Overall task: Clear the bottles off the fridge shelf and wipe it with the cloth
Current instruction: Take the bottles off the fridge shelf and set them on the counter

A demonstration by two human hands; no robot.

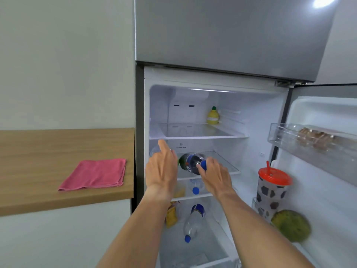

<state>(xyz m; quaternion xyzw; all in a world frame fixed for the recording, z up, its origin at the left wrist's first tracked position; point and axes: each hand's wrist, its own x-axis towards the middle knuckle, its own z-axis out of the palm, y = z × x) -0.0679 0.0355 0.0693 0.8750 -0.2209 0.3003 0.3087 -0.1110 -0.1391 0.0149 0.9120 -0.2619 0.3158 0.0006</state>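
The fridge (212, 132) stands with its lower door (318, 151) swung open to the right and its upper door shut. Inside, three glass shelves show, one above another. To the left, a wooden surface (38, 151) juts from the wall, and on it lies one pink cloth (94, 174), folded flat, well apart from the fridge.

Three bottles with blue caps are in view. One dark-labelled bottle (192, 163) lies on its side on the middle shelf (226, 165), cap toward the camera. A second, clear bottle (196, 187) lies on the shelf below it, and a third clear bottle (194, 221) lies lower still, beside a yellow packet (171, 215). A pale shape behind the left hand could be a further bottle; I cannot tell.

On the top shelf sits one yellow lemon-shaped squeezer (213, 116) with a green cap. The door holds one cup (273, 188) with a red lid and straw, one round green fruit (291, 225), and one clear bin (309, 140).

The left hand (161, 169) reaches in at the middle shelf, fingers loose and forefinger extended, gripping nothing that shows. The right hand (214, 176) closes its fingers around the cap of the dark-labelled bottle.
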